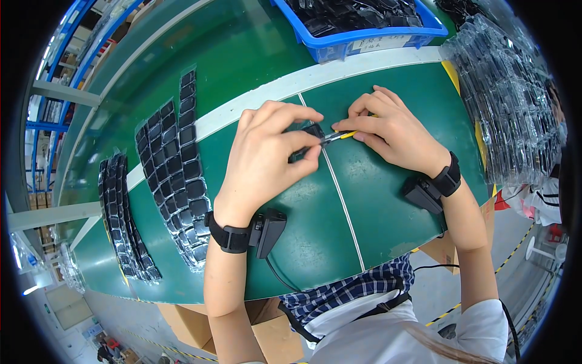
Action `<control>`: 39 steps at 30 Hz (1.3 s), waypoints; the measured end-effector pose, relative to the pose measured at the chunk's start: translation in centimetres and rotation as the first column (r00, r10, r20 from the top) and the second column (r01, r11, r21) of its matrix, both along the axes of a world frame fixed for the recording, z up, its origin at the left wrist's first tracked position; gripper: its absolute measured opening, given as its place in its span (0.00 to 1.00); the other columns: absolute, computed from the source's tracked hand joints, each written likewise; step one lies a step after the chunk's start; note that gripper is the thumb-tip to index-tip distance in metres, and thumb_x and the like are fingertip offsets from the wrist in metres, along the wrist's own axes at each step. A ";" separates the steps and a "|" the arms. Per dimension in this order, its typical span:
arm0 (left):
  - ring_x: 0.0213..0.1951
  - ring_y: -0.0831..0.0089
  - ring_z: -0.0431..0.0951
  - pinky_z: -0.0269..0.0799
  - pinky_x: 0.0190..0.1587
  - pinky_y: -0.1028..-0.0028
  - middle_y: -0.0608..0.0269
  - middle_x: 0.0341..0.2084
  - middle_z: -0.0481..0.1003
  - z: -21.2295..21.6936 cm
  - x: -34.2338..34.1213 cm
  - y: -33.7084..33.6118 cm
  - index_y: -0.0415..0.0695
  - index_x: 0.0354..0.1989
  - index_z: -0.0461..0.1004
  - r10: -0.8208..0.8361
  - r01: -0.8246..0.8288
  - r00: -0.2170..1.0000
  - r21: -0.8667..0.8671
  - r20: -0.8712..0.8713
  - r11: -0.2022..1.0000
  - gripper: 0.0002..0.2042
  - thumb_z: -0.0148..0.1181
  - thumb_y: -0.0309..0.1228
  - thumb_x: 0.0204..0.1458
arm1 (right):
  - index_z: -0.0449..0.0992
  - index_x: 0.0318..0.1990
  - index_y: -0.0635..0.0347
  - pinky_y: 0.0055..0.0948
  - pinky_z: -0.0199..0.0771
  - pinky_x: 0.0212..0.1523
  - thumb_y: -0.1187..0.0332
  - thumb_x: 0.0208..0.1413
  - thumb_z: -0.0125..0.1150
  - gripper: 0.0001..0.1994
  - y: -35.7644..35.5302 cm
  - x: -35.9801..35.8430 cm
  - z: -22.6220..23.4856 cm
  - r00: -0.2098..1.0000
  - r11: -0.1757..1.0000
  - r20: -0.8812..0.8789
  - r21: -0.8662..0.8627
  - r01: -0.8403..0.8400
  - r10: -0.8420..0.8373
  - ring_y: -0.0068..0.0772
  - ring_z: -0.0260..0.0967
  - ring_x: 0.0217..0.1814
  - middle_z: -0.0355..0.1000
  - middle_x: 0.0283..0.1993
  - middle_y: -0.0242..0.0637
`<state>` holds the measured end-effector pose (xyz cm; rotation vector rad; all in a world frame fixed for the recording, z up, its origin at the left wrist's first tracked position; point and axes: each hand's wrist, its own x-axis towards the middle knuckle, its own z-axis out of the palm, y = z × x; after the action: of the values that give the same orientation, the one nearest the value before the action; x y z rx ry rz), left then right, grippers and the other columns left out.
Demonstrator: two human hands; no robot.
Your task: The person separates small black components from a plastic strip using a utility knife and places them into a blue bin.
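Over the middle of the green work table, my left hand (260, 151) pinches a small flat black piece (314, 130) between thumb and fingers. Its lower part is partly hidden by my fingers. My right hand (400, 130) grips a thin yellow-handled tool (348, 134) with a slim metal front end; I cannot tell its exact kind. The tool's tip points left and meets the edge of the black piece. Both hands are raised near the white seam that runs across the table.
Clear plastic trays of black pieces (171, 161) lie left of my left arm, with more filled trays (118, 209) farther left. A blue bin (315, 50) of black parts stands at the far side. Stacked clear trays (506, 103) line the right edge. Black boxes are strapped to both wrists.
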<state>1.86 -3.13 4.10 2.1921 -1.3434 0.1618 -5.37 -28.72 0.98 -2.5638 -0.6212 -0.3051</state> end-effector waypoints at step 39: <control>0.62 0.65 0.69 0.57 0.61 0.58 0.74 0.55 0.77 -0.5 -1.1 0.0 0.51 0.32 0.86 0.180 -0.156 0.978 0.210 -0.102 0.965 0.14 0.78 0.38 0.35 | 0.86 0.43 0.48 0.52 0.44 0.78 0.78 0.52 0.67 0.13 -5.1 0.1 2.1 0.950 0.999 -0.310 0.022 0.039 -0.031 0.32 0.69 0.55 0.71 0.45 0.27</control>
<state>0.80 -3.09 3.57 2.4433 -1.1499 -0.0450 -5.24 -33.80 3.06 -2.5243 -0.4505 0.0789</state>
